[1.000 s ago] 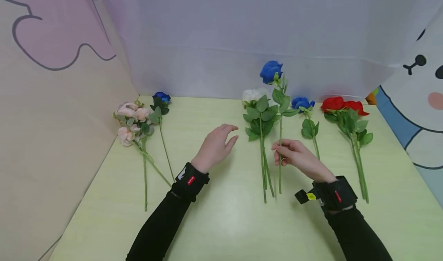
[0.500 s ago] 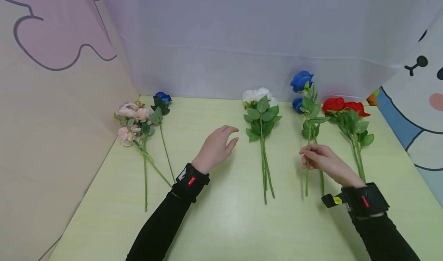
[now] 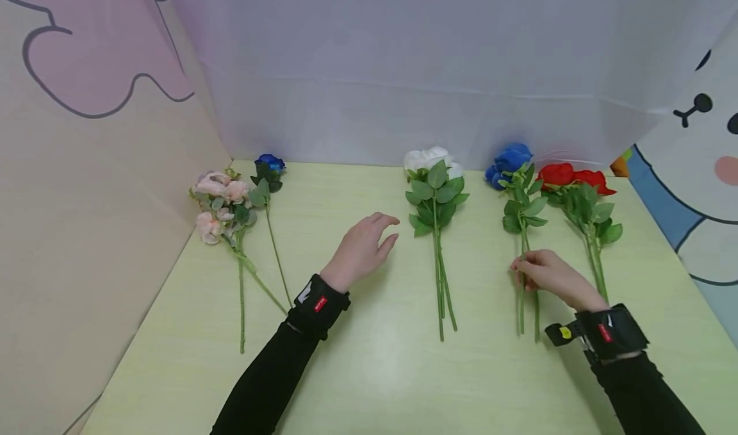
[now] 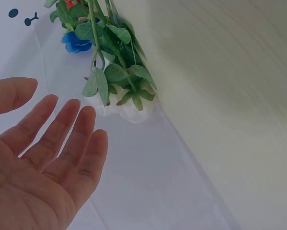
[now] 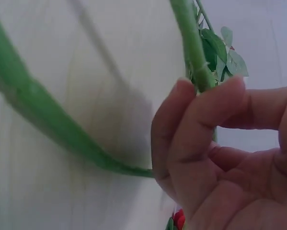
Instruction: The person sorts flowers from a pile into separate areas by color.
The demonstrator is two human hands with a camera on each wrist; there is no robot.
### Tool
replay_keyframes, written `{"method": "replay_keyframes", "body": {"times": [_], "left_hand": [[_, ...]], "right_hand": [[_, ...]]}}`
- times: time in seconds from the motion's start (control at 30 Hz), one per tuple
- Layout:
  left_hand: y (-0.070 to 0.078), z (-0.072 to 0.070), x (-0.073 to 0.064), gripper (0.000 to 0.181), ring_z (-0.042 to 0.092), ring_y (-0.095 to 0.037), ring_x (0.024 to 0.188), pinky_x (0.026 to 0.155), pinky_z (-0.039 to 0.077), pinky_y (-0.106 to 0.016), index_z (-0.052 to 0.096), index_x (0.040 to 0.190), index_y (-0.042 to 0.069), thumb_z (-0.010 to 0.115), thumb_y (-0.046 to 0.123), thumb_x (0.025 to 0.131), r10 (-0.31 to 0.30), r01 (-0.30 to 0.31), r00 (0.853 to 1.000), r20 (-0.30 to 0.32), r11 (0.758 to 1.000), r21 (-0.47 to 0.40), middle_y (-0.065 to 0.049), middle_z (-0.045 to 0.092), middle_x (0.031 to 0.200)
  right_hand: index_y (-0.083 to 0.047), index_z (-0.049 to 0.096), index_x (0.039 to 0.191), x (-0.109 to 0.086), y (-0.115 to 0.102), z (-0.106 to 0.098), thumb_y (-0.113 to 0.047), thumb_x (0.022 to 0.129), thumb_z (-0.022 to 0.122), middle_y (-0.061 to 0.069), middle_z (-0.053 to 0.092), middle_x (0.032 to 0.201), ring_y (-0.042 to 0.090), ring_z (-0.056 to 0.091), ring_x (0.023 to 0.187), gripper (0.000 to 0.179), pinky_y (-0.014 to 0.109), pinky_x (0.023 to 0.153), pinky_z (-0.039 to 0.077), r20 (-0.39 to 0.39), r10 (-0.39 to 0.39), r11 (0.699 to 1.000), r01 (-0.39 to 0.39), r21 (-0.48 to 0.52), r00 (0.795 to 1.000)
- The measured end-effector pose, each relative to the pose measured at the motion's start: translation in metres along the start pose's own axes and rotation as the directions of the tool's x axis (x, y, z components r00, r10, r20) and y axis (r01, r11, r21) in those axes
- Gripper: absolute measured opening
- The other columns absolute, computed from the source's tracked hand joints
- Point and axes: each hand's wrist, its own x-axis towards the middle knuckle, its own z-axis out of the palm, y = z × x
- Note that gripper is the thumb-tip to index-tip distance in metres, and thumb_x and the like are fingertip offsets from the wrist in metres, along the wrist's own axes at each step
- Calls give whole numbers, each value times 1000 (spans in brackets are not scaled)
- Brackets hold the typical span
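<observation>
My right hand (image 3: 544,275) pinches the green stem (image 5: 193,43) of a blue rose (image 3: 514,157) between thumb and fingers. That rose overlaps a second blue rose (image 3: 496,177) on the table, whose stem (image 5: 52,120) runs beside my fingers in the right wrist view. My left hand (image 3: 363,246) hovers over the middle of the table, fingers spread and relaxed, holding nothing. Nearest to it is a bunch of white roses (image 3: 429,159) with green leaves. In the left wrist view the palm (image 4: 28,187) faces up beside the white blooms (image 4: 133,109).
Red roses (image 3: 571,175) lie just right of my right hand. At the left lie pale pink flowers (image 3: 216,195) and a dark blue rose (image 3: 270,163) with crossing stems. A pale curtain (image 3: 369,70) hangs behind the light wooden table (image 3: 357,371).
My right hand has carried the blue rose from beside the white roses to the right, then lowered it over the other blue rose. My left hand has stayed nearly still.
</observation>
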Motion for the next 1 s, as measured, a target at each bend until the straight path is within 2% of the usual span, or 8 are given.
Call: {"method": "replay_keyframes", "body": {"times": [0.13,0.27,0.4,0.5,0.7,0.8,1.0], "left_hand": [[0,0,-2,28,57,-22,110,89,48,-35,59,122,7,53,19,97,-5,5,1000,7,1000,-3,-7,61,118],[0,0,-2,28,57,-21,109,89,48,-35,59,122,8,53,18,97,-3,3,1000,9,1000,-1,-6,61,118],[-1,0,-3,27,58,-20,108,88,48,-34,59,121,8,54,19,97,-3,3,1000,7,1000,4,-6,61,118],[-1,0,-3,27,58,-20,108,87,49,-34,59,121,8,54,19,97,-5,5,1000,6,1000,7,-5,61,118],[-2,1,-4,28,58,-20,107,86,49,-34,59,122,8,54,19,97,-5,5,1000,-2,1000,-3,-6,60,119],[-2,1,-5,28,58,-20,107,86,49,-35,59,122,7,54,19,97,-4,4,1000,-4,1000,-6,-5,60,119],[-3,1,-6,28,58,-20,106,85,49,-35,59,122,8,53,19,97,1,-1,1000,0,1000,-9,-7,60,118]], "right_hand": [[9,56,101,3,3,1,-16,99,44,6,52,70,18,51,64,28,32,61,44,-39,30,990,-35,-138,999],[6,57,97,5,7,2,-18,94,51,6,57,70,18,52,63,25,32,58,42,-109,30,959,-60,-275,994],[5,58,93,5,6,3,-20,91,56,7,55,73,19,49,63,25,31,55,39,-156,15,933,-70,-354,988],[7,57,95,4,4,3,-22,89,58,9,54,74,21,48,64,29,31,54,38,-173,17,923,-82,-376,985],[13,46,112,3,3,2,-29,91,57,10,52,74,21,49,63,48,31,53,37,-222,70,917,-151,-370,973],[15,40,117,3,3,1,-31,92,57,11,52,74,21,50,63,55,31,53,38,-224,94,920,-170,-352,970],[20,31,123,4,5,0,-28,90,58,19,52,83,28,52,70,64,34,58,44,-226,109,915,-186,-358,968]]}}
